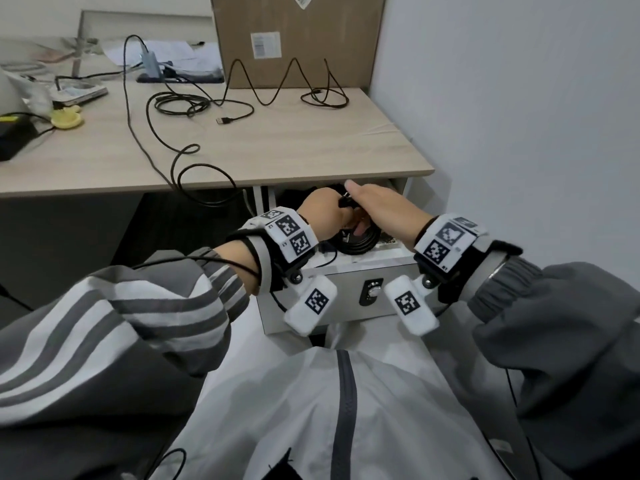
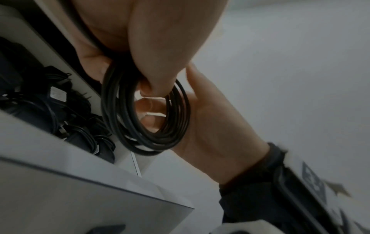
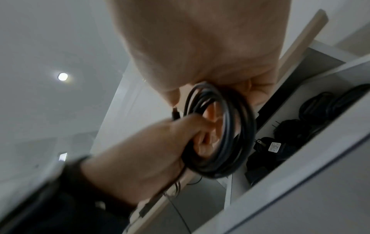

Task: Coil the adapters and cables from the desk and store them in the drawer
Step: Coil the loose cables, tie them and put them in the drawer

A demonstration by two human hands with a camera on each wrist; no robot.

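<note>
Coiled cable (image 2: pixel 146 117), looped round left fingers (image 2: pixel 158 88)

Beyond your left hand (image 1: pixel 323 211), the counter (image 1: pixel 104 161) carries loose black cables (image 1: pixel 180 103) and a cardboard box (image 1: pixel 294 36).

Both forearms reach forward side by side, each wrist wrapped in a strapped band. The left hand (image 1: pixel 323 211) is closed, its fingers (image 3: pixel 202 126) curled through the black cable coil (image 2: pixel 146 117) with the thumb clamped over the strands. The right hand (image 1: pixel 377 206) lies just beside it, back turned up, its fingers (image 2: pixel 148 107) bent down behind the coil. The two hands touch at the knuckles, the coil hanging below the fingers.
</note>
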